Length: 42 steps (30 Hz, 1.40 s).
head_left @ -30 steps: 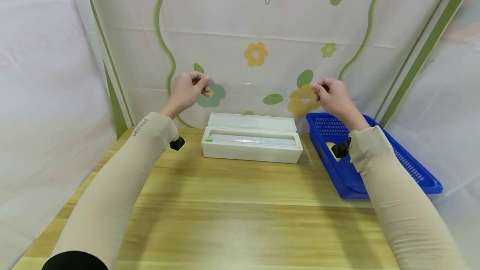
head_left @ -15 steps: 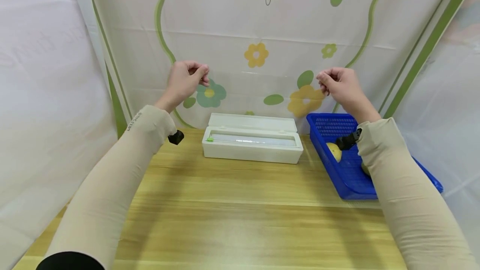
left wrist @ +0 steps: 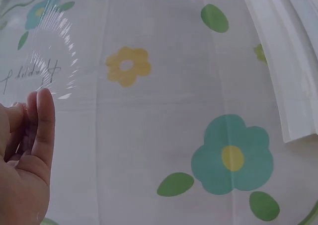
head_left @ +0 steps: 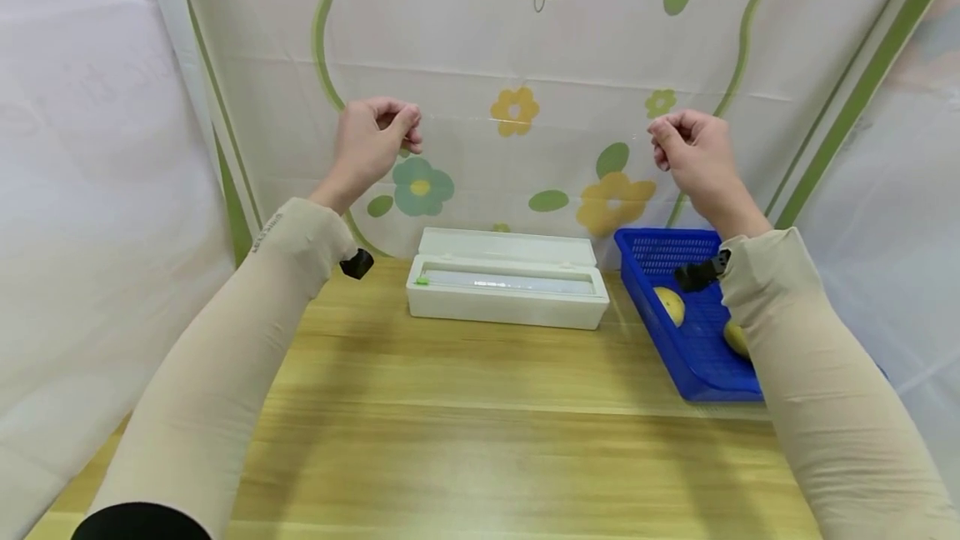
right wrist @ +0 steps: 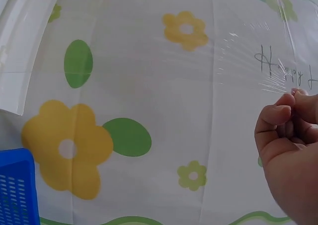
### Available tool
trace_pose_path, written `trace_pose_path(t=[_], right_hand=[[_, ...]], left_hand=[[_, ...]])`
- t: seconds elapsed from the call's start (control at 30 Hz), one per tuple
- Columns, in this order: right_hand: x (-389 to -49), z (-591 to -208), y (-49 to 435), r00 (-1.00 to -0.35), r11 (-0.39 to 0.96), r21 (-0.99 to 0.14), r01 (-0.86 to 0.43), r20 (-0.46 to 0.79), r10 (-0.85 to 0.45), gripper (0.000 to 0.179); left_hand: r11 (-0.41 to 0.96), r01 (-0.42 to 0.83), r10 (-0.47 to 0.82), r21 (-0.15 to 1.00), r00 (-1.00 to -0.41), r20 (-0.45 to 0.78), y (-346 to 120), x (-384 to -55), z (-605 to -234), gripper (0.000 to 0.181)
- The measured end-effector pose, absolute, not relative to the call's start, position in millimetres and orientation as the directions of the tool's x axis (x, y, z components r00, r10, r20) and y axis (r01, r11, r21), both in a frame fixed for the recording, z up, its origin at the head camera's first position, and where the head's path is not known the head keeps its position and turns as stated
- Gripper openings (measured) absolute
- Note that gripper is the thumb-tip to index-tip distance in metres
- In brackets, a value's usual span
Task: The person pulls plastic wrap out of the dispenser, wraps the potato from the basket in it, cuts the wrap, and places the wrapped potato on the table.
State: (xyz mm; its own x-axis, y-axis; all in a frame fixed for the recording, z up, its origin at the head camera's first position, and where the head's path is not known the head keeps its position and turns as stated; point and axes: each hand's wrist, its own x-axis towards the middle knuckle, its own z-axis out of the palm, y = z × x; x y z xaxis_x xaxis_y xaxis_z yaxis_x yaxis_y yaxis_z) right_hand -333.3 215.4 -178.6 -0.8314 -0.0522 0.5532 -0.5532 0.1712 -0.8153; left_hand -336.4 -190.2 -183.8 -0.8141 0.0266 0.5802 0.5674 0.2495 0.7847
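Both hands are raised above the table, apart, at about the same height. My left hand [head_left: 377, 138] pinches cling film between thumb and fingers. In the left wrist view the clear cling film [left wrist: 55, 51] shows shiny creases fanning out from the fingertips. My right hand [head_left: 699, 150] pinches the film's other side; in the right wrist view the film [right wrist: 248, 56] creases there too. In the head view it is nearly invisible. Below and between the hands stands a white cling film dispenser box [head_left: 510, 308], lid [head_left: 510, 247] tipped back, with a green slider [head_left: 422, 281] at its left end.
A blue plastic basket [head_left: 663, 348] stands right of the box, partly under the right forearm. Inside lie yellow round fruits [head_left: 670, 305]. Behind the wooden table [head_left: 465, 440] hangs a flower-printed cloth [head_left: 450, 48]. White sheets close off both sides.
Both hands have risen steadily, and the right hand has also shifted to the right, a little farther from the left. The pinching grip stays the same. Box and basket have not moved.
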Motion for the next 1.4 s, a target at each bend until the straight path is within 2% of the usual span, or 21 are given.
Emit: trace_pose_path(t=[0.23, 0.53, 0.77, 0.87, 0.97, 1.13, 1.23, 1.33, 1.4], right_hand=[[-317, -178, 221, -0.836, 0.162, -0.821, -0.548, 0.539, -0.099, 0.023], [-300, -181, 234, -0.860, 0.265, -0.818, -0.510, 0.490, -0.142, 0.027], [-289, -194, 236, -0.901, 0.016, -0.916, -0.401, 0.391, -0.188, 0.026], [-281, -197, 237, -0.913, -0.014, -0.935, -0.355, 0.350, -0.208, 0.028], [-271, -199, 238, -0.916, 0.022, -0.940, -0.340, 0.325, -0.235, 0.031], [-251, -206, 246, -0.914, 0.212, -0.914, -0.346, 0.276, -0.298, 0.036], [-239, -216, 254, -0.892, 0.203, -0.926, -0.317, 0.218, -0.396, 0.031], [-223, -232, 262, -0.827, 0.100, -0.967, -0.236, 0.146, -0.544, 0.026], [-210, -244, 264, -0.775, 0.076, -0.983, -0.165, 0.081, -0.626, 0.026]], left_hand=[[0.180, 0.606, 0.060, 0.775, -0.793, 0.606, -191, -322, -186, 0.023], [0.185, 0.611, 0.096, 0.770, -0.791, 0.605, -188, -312, -185, 0.020], [0.194, 0.560, 0.118, 0.805, -0.828, 0.547, -193, -297, -191, 0.024], [0.196, 0.552, 0.142, 0.810, -0.834, 0.534, -197, -287, -197, 0.026], [0.210, 0.558, 0.170, 0.803, -0.829, 0.532, -200, -276, -204, 0.026], [0.263, 0.573, 0.253, 0.776, -0.817, 0.518, -206, -254, -215, 0.027], [0.293, 0.561, 0.325, 0.774, -0.820, 0.471, -210, -238, -225, 0.024], [0.284, 0.517, 0.400, 0.807, -0.829, 0.391, -211, -221, -241, 0.020], [0.267, 0.479, 0.437, 0.836, -0.834, 0.338, -213, -209, -254, 0.019]])
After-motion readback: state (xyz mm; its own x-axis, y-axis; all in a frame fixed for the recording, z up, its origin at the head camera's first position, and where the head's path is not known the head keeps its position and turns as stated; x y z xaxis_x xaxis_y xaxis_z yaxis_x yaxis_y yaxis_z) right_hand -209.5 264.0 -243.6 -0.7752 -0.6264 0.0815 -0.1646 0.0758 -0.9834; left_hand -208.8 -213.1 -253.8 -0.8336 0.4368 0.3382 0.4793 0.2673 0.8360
